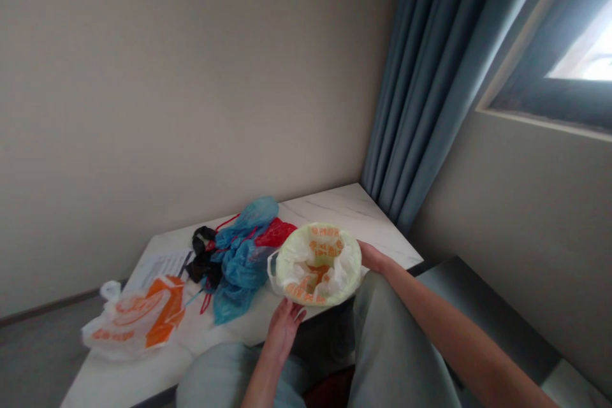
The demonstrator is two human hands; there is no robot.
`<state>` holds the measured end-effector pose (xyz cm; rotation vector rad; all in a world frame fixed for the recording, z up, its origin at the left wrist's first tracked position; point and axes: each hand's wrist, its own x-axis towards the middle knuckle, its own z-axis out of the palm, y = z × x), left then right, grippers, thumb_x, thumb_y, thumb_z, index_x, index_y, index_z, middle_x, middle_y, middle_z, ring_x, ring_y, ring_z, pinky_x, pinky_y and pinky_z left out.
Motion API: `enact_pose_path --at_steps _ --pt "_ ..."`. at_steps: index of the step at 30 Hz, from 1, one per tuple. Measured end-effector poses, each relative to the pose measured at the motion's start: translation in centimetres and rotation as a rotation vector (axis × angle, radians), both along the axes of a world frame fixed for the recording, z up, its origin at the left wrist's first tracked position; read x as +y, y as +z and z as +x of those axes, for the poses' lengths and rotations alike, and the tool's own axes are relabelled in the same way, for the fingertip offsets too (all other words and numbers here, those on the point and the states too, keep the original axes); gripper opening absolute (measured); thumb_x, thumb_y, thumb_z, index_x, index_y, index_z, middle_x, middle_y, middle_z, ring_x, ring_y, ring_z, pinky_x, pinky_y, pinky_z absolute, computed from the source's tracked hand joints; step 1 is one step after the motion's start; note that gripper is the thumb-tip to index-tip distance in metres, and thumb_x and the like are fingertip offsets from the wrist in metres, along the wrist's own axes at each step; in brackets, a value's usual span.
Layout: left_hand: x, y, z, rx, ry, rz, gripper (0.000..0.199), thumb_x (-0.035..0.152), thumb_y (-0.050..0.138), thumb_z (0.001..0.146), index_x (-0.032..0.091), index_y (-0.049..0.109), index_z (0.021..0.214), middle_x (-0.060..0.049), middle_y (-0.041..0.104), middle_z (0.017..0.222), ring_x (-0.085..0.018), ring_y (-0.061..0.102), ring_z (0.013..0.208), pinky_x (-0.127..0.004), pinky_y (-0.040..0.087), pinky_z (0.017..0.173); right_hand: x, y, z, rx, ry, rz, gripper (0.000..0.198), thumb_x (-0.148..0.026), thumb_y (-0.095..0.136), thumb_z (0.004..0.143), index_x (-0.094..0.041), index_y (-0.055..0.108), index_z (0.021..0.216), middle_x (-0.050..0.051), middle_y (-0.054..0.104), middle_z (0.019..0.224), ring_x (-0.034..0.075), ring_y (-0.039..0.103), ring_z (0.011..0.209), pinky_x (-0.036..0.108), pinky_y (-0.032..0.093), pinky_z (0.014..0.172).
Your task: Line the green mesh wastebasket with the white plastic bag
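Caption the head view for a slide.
Left hand and right hand at a lined bin, bags beside it on a table.

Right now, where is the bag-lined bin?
In the head view, the bag-lined bin is low, slightly right of centre, between the left hand and right hand, right of the blue plastic.

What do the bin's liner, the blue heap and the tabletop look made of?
Liner: likely thin, soft-sheened plastic film; it crinkles and is translucent. Blue heap: probably thin plastic too, slightly shiny, crumpled and see-through in places. Tabletop: smooth-looking, white with grey marble-like veins; stone or printed laminate, I can't tell.
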<state>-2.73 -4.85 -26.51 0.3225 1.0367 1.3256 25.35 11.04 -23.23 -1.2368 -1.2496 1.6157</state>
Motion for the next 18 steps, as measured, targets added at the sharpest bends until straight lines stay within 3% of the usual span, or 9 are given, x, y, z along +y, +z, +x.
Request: enact_pose_path --at_steps 4,10,14,18 --pt "0.5 0.6 0.1 0.045 0.076 -0.014 0.048 0.045 0.09 0.056 0.015 0.069 0.087 -0.007 0.073 0.087 -0.017 0.067 0.075 -0.03 0.053 0.072 -0.4 0.7 -0.9 0.078 0.065 -0.097 0.037 -0.05 0.053 0.09 -0.024 0.07 0.11 0.006 0.075 0.102 0.025 0.067 0.105 0.043 0.052 0.092" --pt "1.4 2.3 -0.5 0.026 0.161 -0.054 0.03 0.026 0.085 0.064 0.014 0.07 0.087 -0.008 0.074 0.093 -0.016 0.069 0.077 -0.027 0.055 0.07 -1.3 1.8 -1.7 0.2 0.086 -0.158 0.029 -0.046 0.061 0.085 -0.022 0.071 0.097 0.009 0.074 0.111 0.028 0.066 0.11 0.041 0.053 0.094" --pt "1.5 3.4 -0.6 0.038 0.137 -0.087 0.027 0.02 0.082 0.067 0.014 0.07 0.09 -0.009 0.075 0.095 -0.017 0.07 0.079 -0.026 0.056 0.07 -1.4 1.8 -1.4 0.302 0.06 -0.188 0.042 -0.056 0.05 0.091 -0.023 0.068 0.109 0.007 0.073 0.118 0.026 0.066 0.113 0.041 0.052 0.098" --pt "1.4 3.9 -0.2 0.145 0.087 -0.082 0.038 0.03 0.086 0.062 0.013 0.072 0.092 -0.01 0.075 0.09 -0.018 0.07 0.072 -0.026 0.054 0.063 -1.3 1.3 -0.5 0.38 0.06 -0.233 0.048 -0.06 0.048 0.091 -0.021 0.068 0.112 0.008 0.073 0.117 0.026 0.069 0.109 0.041 0.052 0.099"
